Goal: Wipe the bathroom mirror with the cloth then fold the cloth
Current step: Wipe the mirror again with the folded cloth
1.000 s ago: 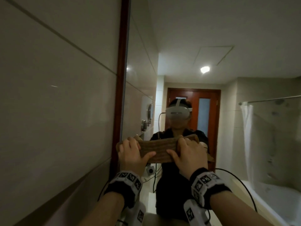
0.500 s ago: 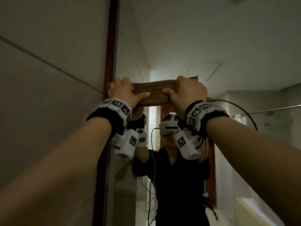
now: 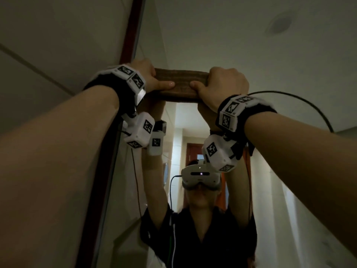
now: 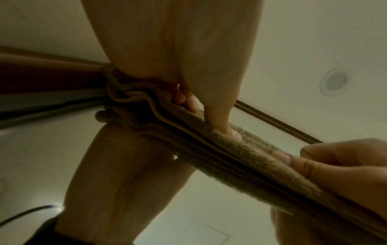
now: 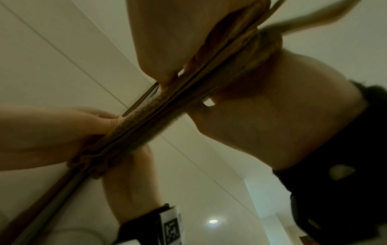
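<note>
A folded brown cloth [image 3: 181,85] lies flat against the mirror [image 3: 193,117], high up near its left edge. My left hand [image 3: 154,78] grips the cloth's left end, thumb laid along its front. My right hand [image 3: 220,84] grips the right end the same way. In the left wrist view the cloth [image 4: 240,154] shows edge-on in several layers, with my left thumb [image 4: 220,119] pressed into it and my right hand [image 4: 345,167] pinching it. In the right wrist view the cloth [image 5: 146,119] meets its own reflection, between my right hand [image 5: 184,41] and left hand [image 5: 52,129].
A dark red frame [image 3: 131,29] borders the mirror on the left, with a tiled wall [image 3: 48,55] beyond it. A black cable [image 3: 301,99] loops from my right wrist. The glass reflects a person with raised arms, a door and the ceiling.
Both hands have slid the cloth up the mirror from chest height to well above head height, keeping their grip. My view has tilted upward with them.
</note>
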